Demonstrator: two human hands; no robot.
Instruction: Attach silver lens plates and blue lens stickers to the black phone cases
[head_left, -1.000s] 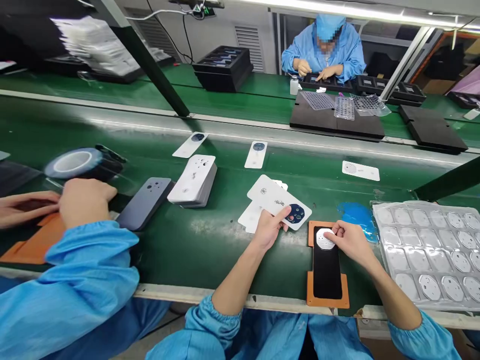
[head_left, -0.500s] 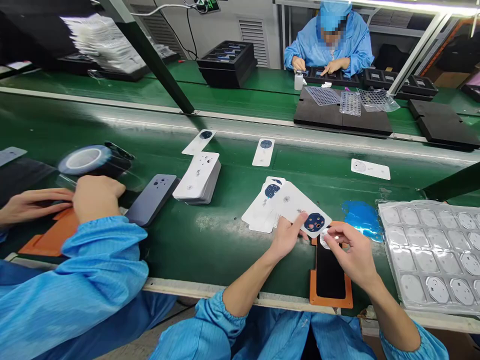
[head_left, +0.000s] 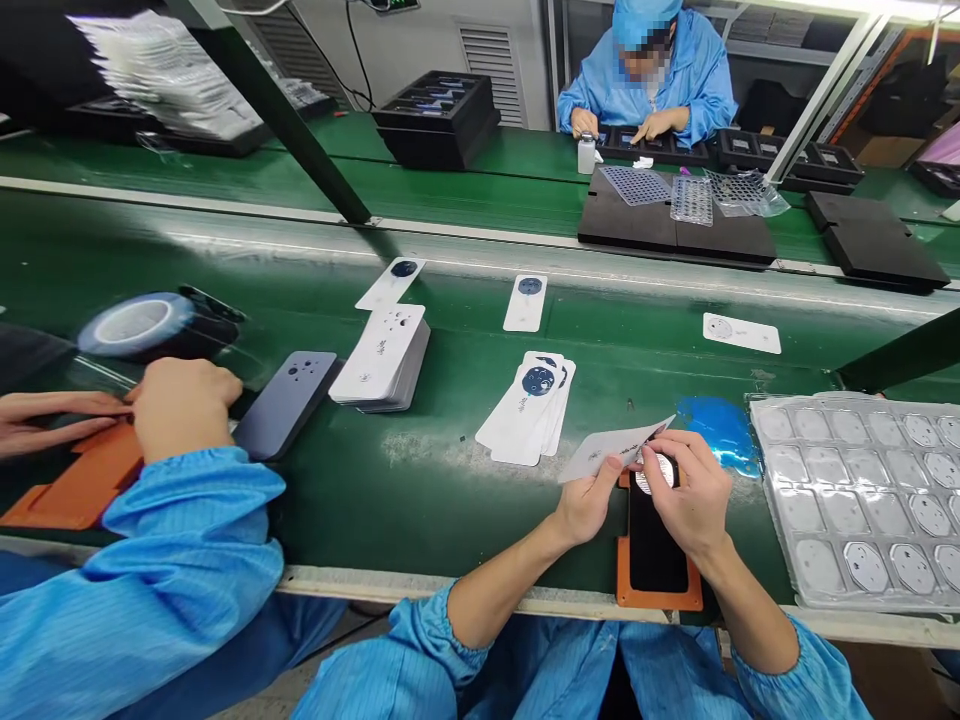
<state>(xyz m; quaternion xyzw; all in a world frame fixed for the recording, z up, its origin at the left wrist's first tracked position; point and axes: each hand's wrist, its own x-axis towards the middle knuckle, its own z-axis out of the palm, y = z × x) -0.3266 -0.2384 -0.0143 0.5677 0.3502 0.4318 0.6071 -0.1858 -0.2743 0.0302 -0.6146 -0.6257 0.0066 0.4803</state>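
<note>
Our left hand (head_left: 589, 505) and right hand (head_left: 694, 495) meet over the green counter (head_left: 420, 500), above the orange jig (head_left: 621, 585) and its black panel (head_left: 656, 550) — the left pinches a tilted white card (head_left: 607, 447), the right nips a small round white piece (head_left: 660, 470) at the panel's top.

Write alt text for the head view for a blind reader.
The person's left hand holds a white card tilted above a green belt, while the right hand pinches its far end over a black panel seated in an orange jig. A clear blister tray lies to the right; a co-worker's hands work at left.
</note>
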